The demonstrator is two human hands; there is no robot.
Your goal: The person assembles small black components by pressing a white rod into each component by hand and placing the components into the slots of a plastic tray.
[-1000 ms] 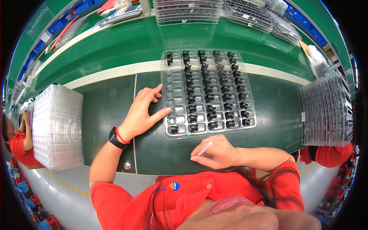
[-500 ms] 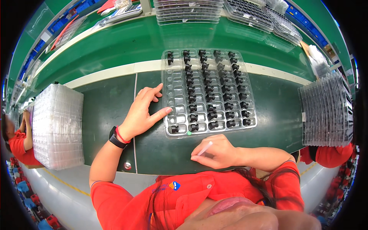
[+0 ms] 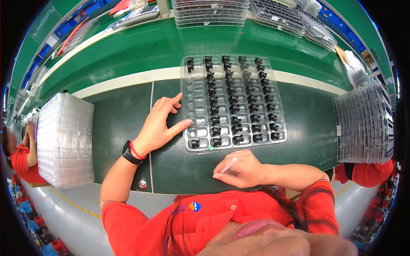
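The clear plastic tray (image 3: 188, 112) lay on the green bench (image 3: 117, 123), in front of the person, its far end reaching over the pale strip (image 3: 162, 75) that crossed the scene. Short black parts (image 3: 216, 141) sat in its pockets in five columns running near to far. The leftmost column held two of them at the far end and one at the near end, with see-through pockets between; the other four columns were much fuller. A small green dot (image 3: 211, 148) marked the tray's near edge.

The left hand (image 3: 156, 125) was open and spread, its index fingertip at the tray's left edge and its thumb reaching the leftmost column. The right hand (image 3: 240, 170) was closed around a thin whitish stick (image 3: 229, 165), just beside the tray's near edge and apart from it.

Compared with half a second earlier, hardly anything differed: the whole view had slid very slightly to the right, while both hands kept their pose and the black parts kept their pockets.

A tall stack of clear trays (image 3: 65, 141) stood at the left, and another tray stack (image 3: 363, 123) at the right. Beyond the left one was a co-worker in red (image 3: 25, 160).
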